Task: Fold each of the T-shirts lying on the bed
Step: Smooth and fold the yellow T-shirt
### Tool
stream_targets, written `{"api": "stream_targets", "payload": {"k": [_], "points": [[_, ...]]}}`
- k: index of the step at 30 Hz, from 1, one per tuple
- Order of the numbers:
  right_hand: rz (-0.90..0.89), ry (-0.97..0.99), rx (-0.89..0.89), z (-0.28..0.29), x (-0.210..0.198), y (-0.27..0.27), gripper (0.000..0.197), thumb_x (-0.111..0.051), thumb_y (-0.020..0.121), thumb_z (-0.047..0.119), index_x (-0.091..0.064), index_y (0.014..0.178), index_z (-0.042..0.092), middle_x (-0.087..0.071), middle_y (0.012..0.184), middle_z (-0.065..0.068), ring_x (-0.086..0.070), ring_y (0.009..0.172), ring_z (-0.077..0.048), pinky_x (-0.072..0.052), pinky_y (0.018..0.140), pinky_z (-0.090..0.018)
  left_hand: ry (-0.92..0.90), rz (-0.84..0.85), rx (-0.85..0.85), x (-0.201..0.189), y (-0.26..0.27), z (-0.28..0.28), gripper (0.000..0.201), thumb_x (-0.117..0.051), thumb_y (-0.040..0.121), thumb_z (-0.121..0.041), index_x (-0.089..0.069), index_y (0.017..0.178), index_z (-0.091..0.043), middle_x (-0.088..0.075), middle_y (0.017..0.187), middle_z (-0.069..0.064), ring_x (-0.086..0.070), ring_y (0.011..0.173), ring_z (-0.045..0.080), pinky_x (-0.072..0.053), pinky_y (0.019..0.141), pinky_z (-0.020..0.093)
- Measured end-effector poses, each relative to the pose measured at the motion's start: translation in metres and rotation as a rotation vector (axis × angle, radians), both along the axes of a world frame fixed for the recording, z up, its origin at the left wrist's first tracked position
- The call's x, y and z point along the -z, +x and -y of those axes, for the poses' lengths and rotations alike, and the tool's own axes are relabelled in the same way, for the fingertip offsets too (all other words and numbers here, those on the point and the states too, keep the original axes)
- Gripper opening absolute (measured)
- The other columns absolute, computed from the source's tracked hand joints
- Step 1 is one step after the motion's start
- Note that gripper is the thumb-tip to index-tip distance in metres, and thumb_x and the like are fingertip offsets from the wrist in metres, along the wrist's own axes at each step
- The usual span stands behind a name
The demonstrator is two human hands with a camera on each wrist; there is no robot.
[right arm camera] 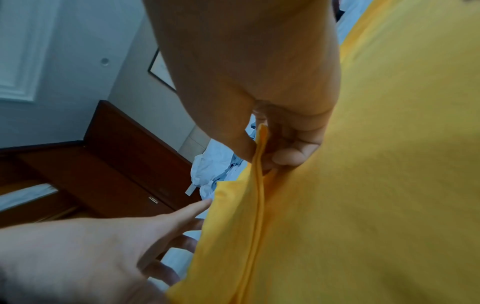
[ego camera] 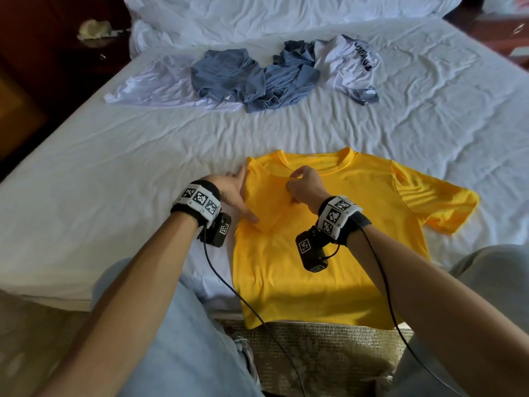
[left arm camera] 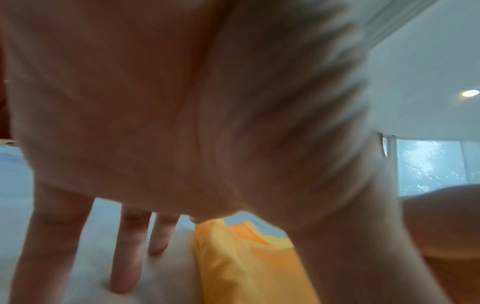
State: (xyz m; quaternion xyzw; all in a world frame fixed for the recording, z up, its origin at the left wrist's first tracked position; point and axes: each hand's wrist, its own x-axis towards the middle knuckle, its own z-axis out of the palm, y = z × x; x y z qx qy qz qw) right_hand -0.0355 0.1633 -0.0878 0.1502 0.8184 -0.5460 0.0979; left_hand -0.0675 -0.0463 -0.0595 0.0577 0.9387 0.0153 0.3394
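A yellow T-shirt (ego camera: 329, 247) lies flat on the bed's near edge, collar away from me, its hem hanging over the edge. Its left sleeve (ego camera: 266, 196) is turned in over the chest. My right hand (ego camera: 303, 184) pinches the hem of that sleeve (right arm camera: 259, 156) between thumb and fingers. My left hand (ego camera: 234, 193) lies with straight fingers along the shirt's left fold; its fingers (left arm camera: 130, 246) point down at the sheet beside the yellow cloth (left arm camera: 246, 263). The shirt's right sleeve (ego camera: 435, 199) is spread out.
Further up the white bed (ego camera: 114, 173) lie unfolded shirts: a white one (ego camera: 160, 87), two blue ones (ego camera: 226, 73) (ego camera: 289, 78), a white one with dark print (ego camera: 349, 61). Pillows (ego camera: 272, 12) sit at the head. A dark wooden nightstand (ego camera: 57, 53) stands left. My knees (ego camera: 177, 325) press the bed edge.
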Motion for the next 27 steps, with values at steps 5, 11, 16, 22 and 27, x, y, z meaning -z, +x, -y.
{"api": "stream_targets", "payload": {"k": [5,11,16,22,27], "points": [[-0.031,0.092,-0.055,0.000,0.002,0.003,0.028,-0.052,0.092,0.000,-0.054,0.119,0.009,-0.062,0.094,-0.013,-0.061,0.062,-0.022,-0.044,0.039,-0.025,-0.068,0.066,0.051,0.005,0.006,-0.001,0.199,-0.074,-0.001,-0.091,0.037,0.151,-0.027,0.023,0.168,0.005,0.009,0.157,0.031,-0.017,0.125,0.059],[-0.183,0.588,-0.315,-0.002,0.008,0.007,0.066,-0.062,0.093,0.011,-0.038,0.153,0.021,-0.035,0.154,-0.014,-0.039,0.137,-0.040,-0.040,0.104,-0.053,0.372,-0.114,-0.024,-0.001,0.003,-0.009,0.133,-0.066,0.073,-0.083,0.022,0.159,-0.031,0.017,0.170,-0.004,0.000,0.158,0.019,-0.016,0.127,0.048],[-0.207,0.595,-0.396,-0.018,0.002,0.016,0.071,-0.059,0.101,0.031,-0.023,0.161,0.031,-0.012,0.170,-0.009,-0.013,0.155,-0.036,-0.019,0.118,-0.061,0.129,-0.208,0.104,0.014,-0.010,-0.015,0.090,-0.033,0.099,-0.073,0.000,0.165,-0.021,0.005,0.172,-0.003,-0.002,0.158,0.018,-0.013,0.127,0.047],[-0.177,0.565,-0.409,-0.061,0.001,0.023,0.074,-0.058,0.100,0.042,-0.018,0.162,0.031,-0.017,0.169,-0.010,-0.010,0.157,-0.030,-0.024,0.119,-0.063,-0.082,-0.216,0.048,0.024,-0.019,-0.019,0.084,-0.030,0.105,-0.061,0.007,0.163,-0.012,0.011,0.171,0.006,0.001,0.159,0.023,-0.012,0.126,0.048],[-0.125,0.570,-0.308,-0.119,0.014,0.043,0.074,-0.056,0.101,0.044,-0.016,0.162,0.031,-0.012,0.171,-0.009,-0.008,0.157,-0.030,-0.022,0.121,-0.061,-0.069,-0.256,0.083,0.014,-0.007,-0.044,0.087,-0.031,0.106,-0.058,0.016,0.161,-0.011,0.021,0.169,0.007,0.010,0.158,0.024,-0.005,0.127,0.047]]}}
